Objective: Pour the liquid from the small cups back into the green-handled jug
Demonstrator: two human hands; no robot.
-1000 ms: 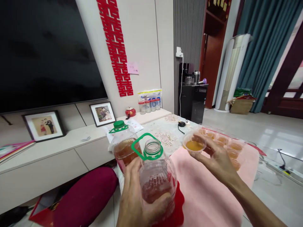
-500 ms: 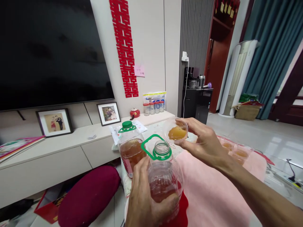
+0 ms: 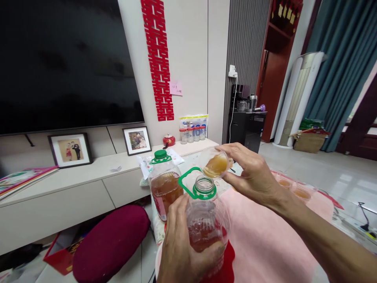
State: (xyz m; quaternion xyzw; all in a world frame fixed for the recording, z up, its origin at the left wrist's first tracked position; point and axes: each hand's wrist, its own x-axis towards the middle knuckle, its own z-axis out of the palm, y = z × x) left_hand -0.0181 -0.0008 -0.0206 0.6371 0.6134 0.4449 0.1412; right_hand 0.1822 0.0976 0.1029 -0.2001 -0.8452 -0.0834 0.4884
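My left hand is wrapped round a clear plastic jug with a green handle ring at its neck. The jug stands uncapped, with amber liquid in its lower part. My right hand grips a clear plastic cup of yellowish-brown liquid. That cup tilts to the left just above the jug's open mouth, its liquid lying toward the lower rim. Whether any liquid is falling I cannot tell. Behind and left stands a second jug, green-capped and holding more amber liquid.
Beneath the jug shows a red mat, beside a pink cloth. More cups of liquid stand at the right. A maroon stool is at the lower left. Lidded jars stand on the cabinet behind.
My right hand has brought the cup slightly left and tipped it further toward the jug's mouth. The left hand keeps its hold on the jug. The view has shifted slightly.
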